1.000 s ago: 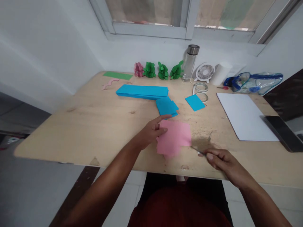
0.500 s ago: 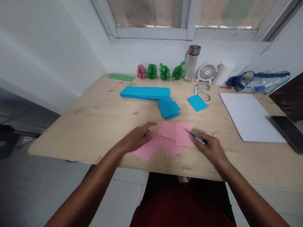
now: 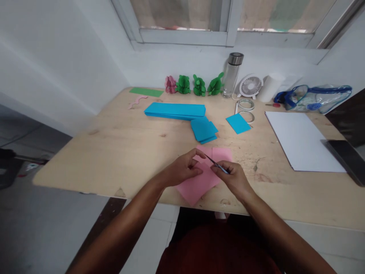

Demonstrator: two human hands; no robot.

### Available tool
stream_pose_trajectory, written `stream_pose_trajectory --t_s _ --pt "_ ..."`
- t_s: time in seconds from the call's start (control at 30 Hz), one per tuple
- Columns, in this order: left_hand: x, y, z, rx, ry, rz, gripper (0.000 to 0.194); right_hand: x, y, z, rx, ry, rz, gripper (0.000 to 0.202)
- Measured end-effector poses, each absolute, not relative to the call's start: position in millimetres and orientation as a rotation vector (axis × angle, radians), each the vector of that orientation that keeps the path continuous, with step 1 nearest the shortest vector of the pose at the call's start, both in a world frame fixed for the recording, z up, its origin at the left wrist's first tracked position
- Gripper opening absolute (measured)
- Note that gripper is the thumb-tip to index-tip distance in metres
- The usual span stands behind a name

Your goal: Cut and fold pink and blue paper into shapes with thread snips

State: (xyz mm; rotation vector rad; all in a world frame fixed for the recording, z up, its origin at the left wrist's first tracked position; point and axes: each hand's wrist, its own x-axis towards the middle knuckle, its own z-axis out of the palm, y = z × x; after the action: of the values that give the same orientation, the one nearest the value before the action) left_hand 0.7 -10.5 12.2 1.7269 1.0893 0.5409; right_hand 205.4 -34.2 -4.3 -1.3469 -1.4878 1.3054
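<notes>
My left hand (image 3: 188, 165) is closed on a pink paper sheet (image 3: 195, 190), its thumb lying on top and its index finger bent above. In my right hand (image 3: 230, 175) is a pair of small scissors (image 3: 218, 166) with slim dark blades and a pale blue handle. The blade tips point up and left, close to my left index finger. Whether they touch the paper I cannot tell. More pink paper (image 3: 224, 153) lies on the table just behind, partly covered by my hands and the held sheet.
Blue paper strips (image 3: 176, 109) and blue squares (image 3: 203, 128) lie beyond my hands, with another blue square (image 3: 238, 123) to the right. Green paper figures (image 3: 183, 84), a glass bottle (image 3: 230, 78) and a small fan (image 3: 251, 86) stand by the wall. White paper (image 3: 299, 140) and a phone (image 3: 346, 158) lie right.
My left hand has moved right, bringing one pink sheet over the others. My right hand has moved left with the scissors, so both hands are now close together.
</notes>
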Motion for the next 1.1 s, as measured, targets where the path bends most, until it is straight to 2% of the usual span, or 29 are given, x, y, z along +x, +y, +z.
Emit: stream_pose_trajectory --t_s 0.13,0.27,0.47,0.53,0.6,0.7,0.9,1.1 --pt "9 -13 9 1.6 1.055 0.54 0.026 204 -41 -4 -1.352 -1.435 1.357 0.029" --pt "14 -14 5 1.601 1.027 0.574 0.026 205 -44 -6 -1.381 -1.445 1.369 0.026" --pt "20 11 -3 1.719 1.259 0.635 0.022 226 -53 0 -1.446 -1.49 1.321 0.029" --pt "28 25 -2 1.961 1.383 0.527 0.019 237 -61 0 -1.469 -1.494 1.317 0.03" --pt "41 38 0 2.204 1.459 0.275 0.019 249 -69 -3 -1.514 -1.477 1.316 0.032" --pt "63 53 4 2.287 1.456 0.15 0.021 263 -78 -7 -1.588 -1.43 1.268 0.034" --pt "84 68 4 2.323 1.429 0.015 0.025 292 -72 -2 -1.7 -1.315 1.095 0.031" --pt "74 69 3 2.267 1.439 0.097 0.006 331 -47 7 -1.845 -1.294 0.948 0.031"
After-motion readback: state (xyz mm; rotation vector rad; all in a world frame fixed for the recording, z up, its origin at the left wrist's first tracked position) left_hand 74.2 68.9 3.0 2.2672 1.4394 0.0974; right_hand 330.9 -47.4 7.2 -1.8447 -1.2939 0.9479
